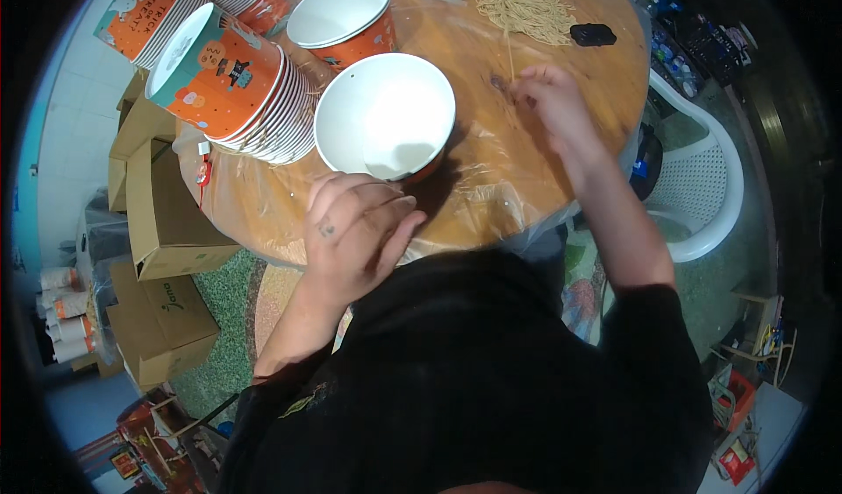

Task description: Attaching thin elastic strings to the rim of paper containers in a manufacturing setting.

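A white-lined paper tub [386,108] stands mouth up on the table in front of me. My left hand [351,227] is at its near side, fingers slightly bent and touching or close to the rim, thumb apart; nothing shows in it. To the right, my right hand [553,104] pinches a thin strand of tan twine [510,54]. That strand runs up to a loose tan twine bundle [522,3] at the far side. The exact grip of the right fingertips is partly hidden.
Nested orange printed tubs [232,82] lean at the left, with another tub pair [342,21] behind. A black flat object [593,35] lies beside the bundle. Plastic film covers the round table [491,170]. A white chair [702,170] and cardboard boxes [175,205] flank it.
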A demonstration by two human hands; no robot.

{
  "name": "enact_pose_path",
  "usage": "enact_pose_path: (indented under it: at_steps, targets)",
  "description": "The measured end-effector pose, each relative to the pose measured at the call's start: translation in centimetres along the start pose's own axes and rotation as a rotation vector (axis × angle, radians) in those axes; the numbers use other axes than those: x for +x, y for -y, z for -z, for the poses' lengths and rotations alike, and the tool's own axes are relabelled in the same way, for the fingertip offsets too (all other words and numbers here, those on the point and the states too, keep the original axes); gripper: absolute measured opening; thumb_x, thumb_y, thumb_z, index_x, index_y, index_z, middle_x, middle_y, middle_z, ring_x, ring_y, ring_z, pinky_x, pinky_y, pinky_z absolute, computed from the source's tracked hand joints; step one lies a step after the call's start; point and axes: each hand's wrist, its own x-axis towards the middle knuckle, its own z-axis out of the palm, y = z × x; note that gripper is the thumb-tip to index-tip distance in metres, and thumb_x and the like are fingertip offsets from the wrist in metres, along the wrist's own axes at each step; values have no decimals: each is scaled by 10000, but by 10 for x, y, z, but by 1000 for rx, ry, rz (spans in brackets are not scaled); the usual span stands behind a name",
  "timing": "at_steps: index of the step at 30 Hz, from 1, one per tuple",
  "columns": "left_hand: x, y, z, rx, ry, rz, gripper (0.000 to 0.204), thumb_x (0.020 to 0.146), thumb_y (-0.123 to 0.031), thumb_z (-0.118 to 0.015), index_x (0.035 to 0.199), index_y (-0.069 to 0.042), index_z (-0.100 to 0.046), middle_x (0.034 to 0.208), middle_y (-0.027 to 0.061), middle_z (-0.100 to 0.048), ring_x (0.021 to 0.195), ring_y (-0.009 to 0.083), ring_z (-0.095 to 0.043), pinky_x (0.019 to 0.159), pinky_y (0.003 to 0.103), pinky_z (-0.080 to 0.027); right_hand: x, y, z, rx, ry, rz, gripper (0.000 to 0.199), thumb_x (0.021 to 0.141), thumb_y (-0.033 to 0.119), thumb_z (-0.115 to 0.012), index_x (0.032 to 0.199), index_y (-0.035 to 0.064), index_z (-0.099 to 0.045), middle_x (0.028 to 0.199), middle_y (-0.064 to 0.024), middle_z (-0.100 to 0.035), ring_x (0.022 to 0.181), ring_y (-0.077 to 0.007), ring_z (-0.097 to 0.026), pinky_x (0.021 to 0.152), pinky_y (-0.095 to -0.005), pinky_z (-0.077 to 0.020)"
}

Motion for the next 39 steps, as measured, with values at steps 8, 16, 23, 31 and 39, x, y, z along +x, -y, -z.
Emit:
enact_pose_path:
  at_steps: [8, 16, 23, 31, 39]
  targets:
    - [13, -16, -23, -80, -10, -79, 310, 824, -113, -946, 1094, -82, -797, 1077, 50, -750, 983, 266, -727, 840, 410, -550, -146, 21, -52, 910, 450, -385, 251, 1033, 72, -687, 1279, 106, -653, 1063, -49, -752, 1134, -256, -684, 991, -401, -528]
    - [16, -16, -21, 13, -46, -202, 324, 799, -111, -823, 1119, -67, -847, 1030, 45, -744, 932, 234, -715, 789, 377, -546, -196, 18, -82, 1017, 540, -250, 320, 1105, 55, -620, 1399, 48, -745, 1276, -85, -758, 1193, -199, -691, 1113, -407, -511]
    - [6, -13, -19, 20, -153, -72, 341, 760, -95, -896, 1094, -42, -852, 976, 48, -718, 879, 239, -708, 742, 380, -551, -205, 26, -89, 989, 494, -291, 369, 1114, 73, -579, 1458, 17, -700, 1361, -100, -740, 1235, -218, -690, 1166, -409, -497]
    - [-16, -32, 1, -564, -160, 374, 213, 888, -55, -950, 985, -7, -766, 1012, 107, -714, 896, 216, -702, 811, 315, -557, -213, 40, -80, -448, 72, 931, 467, 903, 103, -879, 1334, 35, -714, 1258, -143, -731, 1138, -317, -689, 1052, -466, -542]
    - [-29, -37, -12, -1124, -221, 806, 93, 1054, -36, -803, 1086, 13, -731, 1120, 52, -691, 963, 113, -663, 861, 259, -548, -207, 23, -98, -140, 318, 764, 230, 905, 7, -905, 1084, 39, -764, 931, -107, -797, 812, -235, -783, 719, -338, -605]
